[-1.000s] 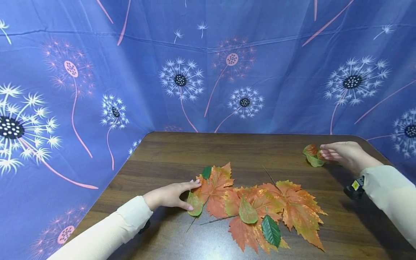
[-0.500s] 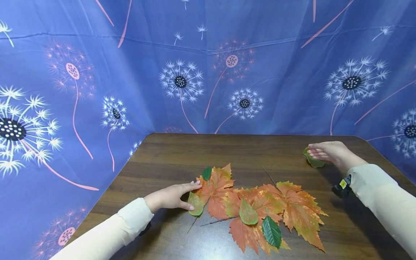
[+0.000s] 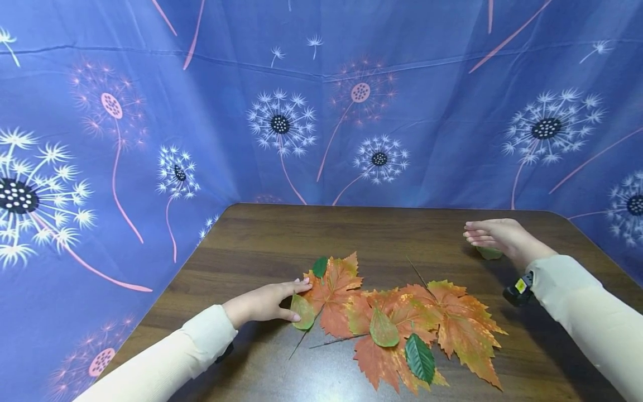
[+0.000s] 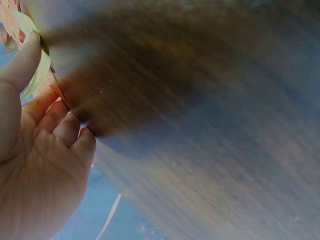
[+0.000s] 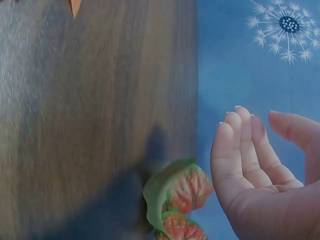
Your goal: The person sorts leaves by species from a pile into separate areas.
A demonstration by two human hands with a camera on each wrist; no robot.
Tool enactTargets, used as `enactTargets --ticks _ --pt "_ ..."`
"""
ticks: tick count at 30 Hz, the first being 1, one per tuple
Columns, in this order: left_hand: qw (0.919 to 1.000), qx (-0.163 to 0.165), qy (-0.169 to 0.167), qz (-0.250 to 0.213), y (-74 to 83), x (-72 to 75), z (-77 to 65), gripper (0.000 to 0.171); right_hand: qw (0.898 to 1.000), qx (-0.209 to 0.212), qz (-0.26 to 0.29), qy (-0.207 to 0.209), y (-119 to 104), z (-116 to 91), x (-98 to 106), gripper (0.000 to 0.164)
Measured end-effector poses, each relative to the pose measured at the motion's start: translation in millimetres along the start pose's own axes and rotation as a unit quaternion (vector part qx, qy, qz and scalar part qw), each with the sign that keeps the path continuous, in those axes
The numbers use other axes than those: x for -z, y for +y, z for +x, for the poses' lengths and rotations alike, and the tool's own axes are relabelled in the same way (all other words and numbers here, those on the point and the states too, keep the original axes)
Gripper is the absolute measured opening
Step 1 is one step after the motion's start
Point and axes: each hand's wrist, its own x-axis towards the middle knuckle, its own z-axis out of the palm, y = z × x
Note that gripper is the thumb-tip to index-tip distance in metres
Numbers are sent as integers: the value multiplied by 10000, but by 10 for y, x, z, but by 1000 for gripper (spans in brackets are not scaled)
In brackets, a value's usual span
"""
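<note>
My left hand rests at the left end of a row of artificial leaves. Its fingertips touch an orange maple leaf, and its thumb touches a small yellow-green leaf. In the left wrist view the thumb lies over that pale leaf's edge. My right hand hovers at the right rear of the table, fingers extended and palm bare. Beneath and behind it are small green-and-red leaves; in the head view the hand hides most of them, leaving one green edge visible.
More orange maple leaves overlap toward the right on the brown wooden table. On top lie a yellow-green leaf and a dark green leaf. Another dark green leaf is behind. A blue dandelion-print cloth hangs around the table.
My right hand has moved left across the small green-and-red leaves, covering more of them in the head view. My left hand and the row of leaves have stayed in place.
</note>
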Motion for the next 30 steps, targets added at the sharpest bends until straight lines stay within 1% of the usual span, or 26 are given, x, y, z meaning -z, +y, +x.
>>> enactTargets --ticks 3,6,9,10,13,16,19,20,23,30 --pt "10000 -2 -5 18 -10 -3 0 74 10000 21 83 -23 7 20 -39 7" --pt "10000 -21 1 24 -20 -7 7 74 9997 91 233 -31 25 42 -82 10" --pt "10000 2 -2 23 -21 -10 13 73 9999 126 83 -18 46 54 -132 7" --pt "10000 12 -2 17 -18 -10 15 73 9999 133 39 -32 54 62 -150 9" --pt "10000 10 12 3 -11 -7 19 73 9996 161 -216 -111 68 72 -209 23" --pt "10000 -9 28 -9 -4 -5 23 73 9988 237 -363 -229 59 74 -282 46" --pt "10000 8 30 -1 0 -6 23 73 9977 363 -464 -337 33 61 -345 55" --pt "10000 20 27 -2 0 -7 22 73 9975 387 -446 -387 26 64 -362 57" --pt "10000 28 30 22 -2 -6 20 73 9964 461 -505 -493 1 73 -421 56" --pt "9997 -62 85 209 -9 -11 10 73 9947 418 -757 -550 -42 90 -622 63"
